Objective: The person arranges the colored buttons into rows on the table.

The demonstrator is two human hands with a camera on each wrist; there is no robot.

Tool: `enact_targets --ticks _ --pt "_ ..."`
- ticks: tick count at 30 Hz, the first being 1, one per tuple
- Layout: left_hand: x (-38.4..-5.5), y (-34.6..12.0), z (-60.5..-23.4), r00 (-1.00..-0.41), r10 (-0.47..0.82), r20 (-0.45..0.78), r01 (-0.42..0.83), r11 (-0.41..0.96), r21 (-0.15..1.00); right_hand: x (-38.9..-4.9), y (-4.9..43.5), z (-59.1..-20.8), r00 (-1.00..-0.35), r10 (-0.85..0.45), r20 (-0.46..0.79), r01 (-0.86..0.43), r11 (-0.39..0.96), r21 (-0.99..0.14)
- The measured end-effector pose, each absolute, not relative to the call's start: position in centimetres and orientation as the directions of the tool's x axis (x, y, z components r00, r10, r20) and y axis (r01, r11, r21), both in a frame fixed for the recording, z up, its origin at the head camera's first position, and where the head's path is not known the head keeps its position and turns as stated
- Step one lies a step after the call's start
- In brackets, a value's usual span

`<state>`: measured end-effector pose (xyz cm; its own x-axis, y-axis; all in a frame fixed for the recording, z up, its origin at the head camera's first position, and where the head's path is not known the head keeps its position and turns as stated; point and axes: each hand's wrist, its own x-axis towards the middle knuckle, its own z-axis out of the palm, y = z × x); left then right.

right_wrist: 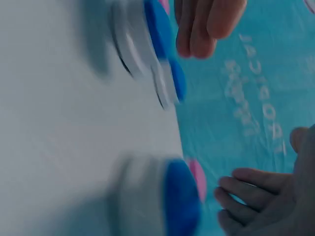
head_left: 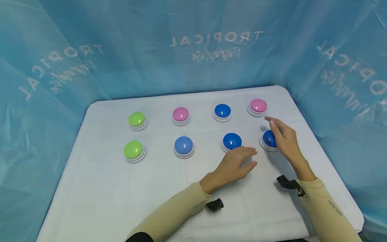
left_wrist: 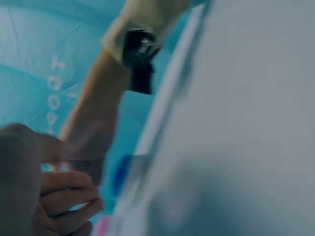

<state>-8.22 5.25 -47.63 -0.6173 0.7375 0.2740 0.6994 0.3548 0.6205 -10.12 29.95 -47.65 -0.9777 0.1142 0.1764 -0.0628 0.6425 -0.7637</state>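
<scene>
My left hand (head_left: 233, 163) is over the table just in front of a dark blue dome button (head_left: 231, 141), its fingers loosely extended and overlapping that button's front edge. The right hand (head_left: 285, 138) hovers beside the rightmost blue dome button (head_left: 269, 138), covering part of it, fingers reaching toward the far side. Nothing sits in either hand. In the right wrist view, the right hand's spread fingers (right_wrist: 248, 194) are next to a blurred blue button (right_wrist: 181, 199). The left wrist view has the left fingers (left_wrist: 69, 204) at the lower left, with the right forearm (left_wrist: 96, 105) behind.
On the white table (head_left: 99, 195), more dome buttons form two rows: green ones (head_left: 136, 119) at left, a lighter blue one (head_left: 183, 145), pink ones (head_left: 180, 114), and a dark blue one (head_left: 222, 111) at the back. A blue printed curtain (head_left: 145, 67) surrounds the table.
</scene>
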Motion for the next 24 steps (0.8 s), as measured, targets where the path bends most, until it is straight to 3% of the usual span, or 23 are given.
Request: enact_targets --ticks 5,10,15,24 --pt "-14.6 8.9 -44.9 -0.759 0.647 0.07 0.53 0.552 0.644 -15.5 34.1 -46.9 -0.995 -0.053 -0.085 0.043 0.537 -0.842" --pt "-20.8 9.8 -45.9 -0.892 0.438 -0.116 0.262 0.707 0.656 -21.0 33.9 -49.1 -0.95 -0.177 -0.256 0.14 0.491 -0.86" --pt "-23.5 9.6 -47.7 -0.876 0.396 -0.273 0.097 0.701 0.707 -23.3 32.5 -51.1 -0.931 -0.177 -0.318 0.198 0.487 -0.85" --pt "-24.1 9.5 -48.5 -0.844 0.403 -0.354 -0.039 0.612 0.79 -23.2 32.1 -51.4 -0.944 -0.162 -0.287 0.177 0.484 -0.857"
